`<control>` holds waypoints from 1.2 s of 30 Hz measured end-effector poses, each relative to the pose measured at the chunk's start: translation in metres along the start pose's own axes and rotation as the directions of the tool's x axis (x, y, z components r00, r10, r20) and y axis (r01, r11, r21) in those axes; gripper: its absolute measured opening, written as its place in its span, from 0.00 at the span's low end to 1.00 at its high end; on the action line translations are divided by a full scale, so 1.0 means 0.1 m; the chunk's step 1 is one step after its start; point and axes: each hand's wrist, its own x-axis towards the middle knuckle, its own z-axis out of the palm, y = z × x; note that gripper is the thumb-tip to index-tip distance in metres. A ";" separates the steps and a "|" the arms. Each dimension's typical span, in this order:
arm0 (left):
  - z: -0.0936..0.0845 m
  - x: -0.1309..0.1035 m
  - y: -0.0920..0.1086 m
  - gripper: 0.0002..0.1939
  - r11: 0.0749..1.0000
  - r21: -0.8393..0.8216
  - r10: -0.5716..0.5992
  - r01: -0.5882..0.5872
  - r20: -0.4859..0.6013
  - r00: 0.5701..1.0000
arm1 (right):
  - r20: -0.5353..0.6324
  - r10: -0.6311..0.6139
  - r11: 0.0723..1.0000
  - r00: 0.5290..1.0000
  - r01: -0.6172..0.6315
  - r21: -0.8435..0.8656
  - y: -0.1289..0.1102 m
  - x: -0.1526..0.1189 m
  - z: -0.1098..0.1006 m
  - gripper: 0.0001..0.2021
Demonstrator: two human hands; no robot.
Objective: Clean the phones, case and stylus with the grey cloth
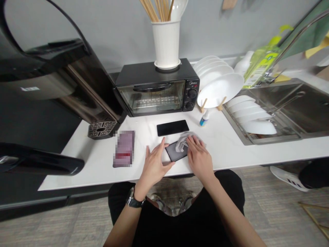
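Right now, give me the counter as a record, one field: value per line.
left hand: left hand, fingers spread around the left end of the near phone
right hand: right hand, fingers on a bunched grey cloth
near phone: lying flat, partly covered by the cloth
far phone: black phone, flat, nearer the toaster oven
bottle: small bottle, standing before the racked plates
left side: purple item, pixelated, identity unclear
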 end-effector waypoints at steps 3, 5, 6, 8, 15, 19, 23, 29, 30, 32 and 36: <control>0.05 -0.01 -0.04 0.59 0.999 0.034 -0.011 0.012 -0.023 1.000 | 0.111 -0.150 0.986 0.982 0.140 0.092 -0.22 0.10 0.03 0.23; 0.09 -0.02 -0.07 0.62 0.998 0.058 -0.015 0.017 -0.035 0.999 | 0.154 -0.243 0.964 0.958 0.221 0.147 -0.36 0.09 0.05 0.23; 0.10 -0.03 -0.08 0.63 0.998 0.068 -0.014 0.017 -0.042 0.999 | 0.161 -0.269 0.956 0.950 0.244 0.163 -0.41 0.06 0.05 0.24; 0.11 -0.03 -0.09 0.64 0.997 0.078 -0.014 0.018 -0.046 0.999 | 0.165 -0.305 0.944 0.938 0.274 0.186 -0.46 -0.04 0.04 0.24; 0.04 -0.02 -0.02 0.64 1.000 0.020 -0.010 0.010 -0.036 0.999 | 0.190 -0.312 0.947 0.931 0.288 0.142 -0.06 -0.48 -0.18 0.29; 0.02 0.00 0.01 0.62 1.000 0.001 -0.009 0.009 -0.038 0.999 | 0.122 -0.156 0.987 0.980 0.158 -0.007 0.33 -0.48 -0.31 0.29; 0.01 0.01 0.02 0.63 1.000 -0.013 -0.009 0.009 -0.023 1.000 | 0.057 -0.065 0.996 0.996 0.068 -0.058 0.48 -0.22 -0.31 0.26; 0.04 0.01 -0.04 0.61 1.000 -0.015 -0.002 0.002 -0.013 1.000 | 0.094 -0.166 0.986 0.982 0.163 0.040 -0.11 0.11 0.00 0.25; 0.05 0.00 -0.06 0.61 1.000 -0.005 0.002 -0.003 -0.013 1.000 | 0.107 -0.189 0.981 0.976 0.183 0.065 -0.25 0.10 0.06 0.26; 0.07 -0.01 -0.10 0.59 1.000 0.021 0.009 -0.009 -0.012 1.000 | 0.121 -0.224 0.972 0.967 0.213 0.103 -0.48 0.04 0.12 0.27; 0.08 -0.03 -0.13 0.60 0.998 0.061 0.005 -0.004 -0.029 1.000 | 0.141 -0.274 0.954 0.951 0.250 0.167 -0.61 -0.22 0.05 0.28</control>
